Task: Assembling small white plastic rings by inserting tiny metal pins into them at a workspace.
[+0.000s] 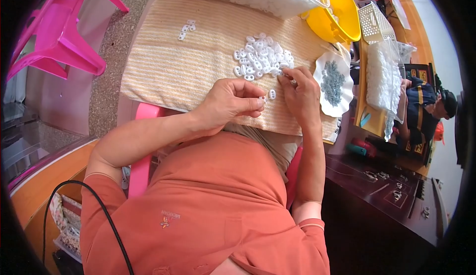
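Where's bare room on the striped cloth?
Striped cloth, left: free below the small white cluster, left of the left hand; also between that cluster and the white pile. Crowded: right side, with pile, right hand and wavy-edged dish.

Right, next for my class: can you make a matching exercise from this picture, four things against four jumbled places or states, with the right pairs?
Column one
1. Left hand
2. Right hand
3. Wavy-rimmed dish
4. Pink plastic seat

Column two
A. Bears a heap of small grey pieces
B. At the edge of the white pile
C. Left of the cloth-covered table
D. Pinches a small white piece

Pairs: 1-D, 2-B, 3-A, 4-C
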`<state>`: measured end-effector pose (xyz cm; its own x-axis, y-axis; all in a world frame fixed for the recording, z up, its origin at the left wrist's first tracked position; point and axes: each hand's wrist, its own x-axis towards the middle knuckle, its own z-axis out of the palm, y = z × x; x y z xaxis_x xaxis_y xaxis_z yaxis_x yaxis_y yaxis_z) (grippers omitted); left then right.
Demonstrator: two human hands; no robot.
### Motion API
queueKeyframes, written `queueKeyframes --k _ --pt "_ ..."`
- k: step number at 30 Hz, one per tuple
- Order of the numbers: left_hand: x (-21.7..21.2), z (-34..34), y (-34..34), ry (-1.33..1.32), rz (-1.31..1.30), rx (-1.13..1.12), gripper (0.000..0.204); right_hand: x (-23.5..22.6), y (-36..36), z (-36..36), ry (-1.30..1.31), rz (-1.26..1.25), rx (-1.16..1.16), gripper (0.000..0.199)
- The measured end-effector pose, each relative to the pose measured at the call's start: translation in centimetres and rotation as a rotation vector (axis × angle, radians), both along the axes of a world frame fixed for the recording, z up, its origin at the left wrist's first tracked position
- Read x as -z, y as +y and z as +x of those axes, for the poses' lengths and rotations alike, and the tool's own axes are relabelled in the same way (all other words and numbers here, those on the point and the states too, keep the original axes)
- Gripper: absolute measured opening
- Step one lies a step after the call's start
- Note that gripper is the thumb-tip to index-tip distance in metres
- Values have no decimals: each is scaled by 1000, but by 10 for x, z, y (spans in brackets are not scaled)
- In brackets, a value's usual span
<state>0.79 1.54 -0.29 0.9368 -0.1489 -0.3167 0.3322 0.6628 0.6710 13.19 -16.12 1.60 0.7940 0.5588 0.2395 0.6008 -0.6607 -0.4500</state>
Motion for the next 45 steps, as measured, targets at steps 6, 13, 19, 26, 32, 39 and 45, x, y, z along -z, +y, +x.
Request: queueKeyframes --k 6,13,19,26,32,39,45 --pt "0 1 -1 15 -2 12 19 3 -5 4 73 4 -6 12" --pt "0 -1 -2 11 -6 -1 19 9 -7 3 18 83 -87 11" --pt "0 -1 0 16 4 1 18 -19 -12 -3 56 61 -116 12" --pt "-2 -1 1 26 -8 12 17 -27 -11 -7 29 -141 -202 15" --pt "-2 -1 0 24 15 11 17 -20 -12 -5 -30 -152 -226 19" --pt "-2 0 1 11 12 8 16 -22 -11 -10 8 -154 -226 14" --pt "-2 0 1 40 0 1 16 -18 -19 -10 151 -19 -162 23"
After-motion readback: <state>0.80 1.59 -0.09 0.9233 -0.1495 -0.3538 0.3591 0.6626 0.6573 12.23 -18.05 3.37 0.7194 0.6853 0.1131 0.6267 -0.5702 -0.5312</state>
